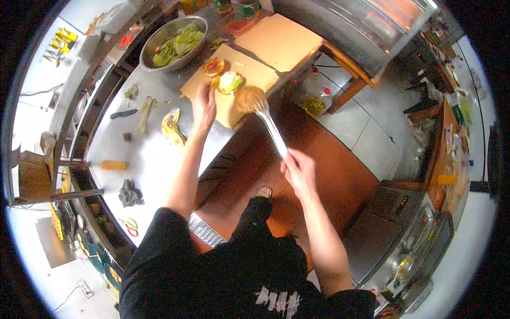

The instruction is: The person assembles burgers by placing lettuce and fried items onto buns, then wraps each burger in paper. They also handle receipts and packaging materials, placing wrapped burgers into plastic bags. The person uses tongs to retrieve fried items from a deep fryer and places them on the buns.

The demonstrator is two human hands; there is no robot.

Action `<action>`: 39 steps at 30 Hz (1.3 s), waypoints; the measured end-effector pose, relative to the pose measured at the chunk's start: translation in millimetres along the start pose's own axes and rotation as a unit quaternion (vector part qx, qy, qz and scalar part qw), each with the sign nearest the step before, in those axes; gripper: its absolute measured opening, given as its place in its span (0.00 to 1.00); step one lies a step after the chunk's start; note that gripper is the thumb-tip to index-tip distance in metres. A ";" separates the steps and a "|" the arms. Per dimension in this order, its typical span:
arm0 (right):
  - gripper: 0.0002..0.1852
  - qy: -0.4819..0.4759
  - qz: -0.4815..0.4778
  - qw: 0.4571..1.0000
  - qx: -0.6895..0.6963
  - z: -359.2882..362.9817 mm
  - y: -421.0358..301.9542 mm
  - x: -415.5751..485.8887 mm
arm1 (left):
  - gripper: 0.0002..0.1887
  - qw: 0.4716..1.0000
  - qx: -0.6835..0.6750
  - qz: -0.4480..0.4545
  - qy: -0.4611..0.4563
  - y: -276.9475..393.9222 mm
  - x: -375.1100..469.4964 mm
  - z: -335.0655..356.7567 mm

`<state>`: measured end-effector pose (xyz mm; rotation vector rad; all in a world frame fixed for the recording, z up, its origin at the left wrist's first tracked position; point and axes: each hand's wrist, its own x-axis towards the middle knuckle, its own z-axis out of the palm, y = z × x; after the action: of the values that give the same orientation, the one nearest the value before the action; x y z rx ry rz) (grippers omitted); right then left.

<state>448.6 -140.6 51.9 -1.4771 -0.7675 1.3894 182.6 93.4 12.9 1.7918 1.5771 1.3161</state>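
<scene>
A pair of metal tongs (275, 129) is gripped in my right hand (299, 171), and its tips hold a round browned patty (247, 99) at the near edge of a cardboard sheet (229, 111). On the cardboard, left of the patty, sits a bun half topped with lettuce and white sauce (230, 82). Another bun half, with red sauce (214, 67), lies behind it. My left hand (204, 105) is at the lettuce-topped bun, fingertips near a yellow piece at its edge; whether it holds anything is unclear.
A steel bowl of lettuce (143, 62) stands at the table's back left. A knife (124, 114), a crumpled wrapper (172, 125), a yellow bottle (113, 165) and scissors (130, 227) lie on the metal table. Another cardboard sheet (283, 42) lies behind.
</scene>
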 end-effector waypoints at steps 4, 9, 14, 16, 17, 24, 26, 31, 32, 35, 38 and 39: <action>0.12 -0.013 -0.004 0.999 -0.032 62.0 -18.2 90.5 | 0.13 0.982 0.147 0.029 -0.112 -13.1 60.7 23.6; 0.13 -0.006 0.047 0.999 -0.024 92.4 -24.7 136.4 | 0.16 0.947 0.178 0.169 -0.207 -33.0 67.3 33.9; 0.13 -0.020 0.009 0.991 -0.129 75.9 -36.8 135.7 | 0.20 0.917 0.232 0.226 -0.232 -56.6 53.5 41.8; 0.13 -0.012 0.013 0.988 -0.154 54.9 -44.4 117.7 | 0.20 0.910 0.258 0.234 -0.224 -61.3 46.8 44.8; 0.12 -0.034 0.019 0.991 -0.124 36.9 -49.4 102.9 | 0.20 0.906 0.271 0.237 -0.222 -62.4 43.9 46.3; 0.16 0.023 0.084 0.996 0.037 -107.6 -20.2 -32.5 | 0.18 0.915 0.303 0.171 -0.206 -62.5 29.2 47.8; 0.16 0.078 0.089 0.991 0.064 -151.0 10.8 -82.8 | 0.18 0.908 0.327 0.157 -0.210 -63.1 33.5 47.8; 0.14 0.312 0.108 0.936 0.126 -250.1 105.5 -229.7 | 0.26 0.889 0.394 0.016 -0.234 -44.9 34.9 49.3; 0.14 0.310 0.071 0.936 0.148 -270.4 121.6 -268.1 | 0.26 0.888 0.416 0.094 -0.170 -38.6 23.8 44.6; 0.17 0.527 0.034 0.836 0.150 -326.0 182.0 -379.4 | 0.28 0.954 0.248 0.144 -0.092 -10.9 -43.2 50.0; 0.20 0.724 0.019 0.684 0.082 -404.5 242.9 -495.1 | 0.30 0.969 0.156 0.029 -0.188 4.6 -212.4 24.4; 0.20 0.797 0.036 0.598 -0.082 -434.2 258.0 -528.3 | 0.25 0.953 0.207 0.001 -0.220 2.2 -264.3 29.6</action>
<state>746.4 -804.9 -13.4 -2.1206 0.3964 -0.3690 231.7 -143.3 -98.1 2.1393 1.6638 0.5387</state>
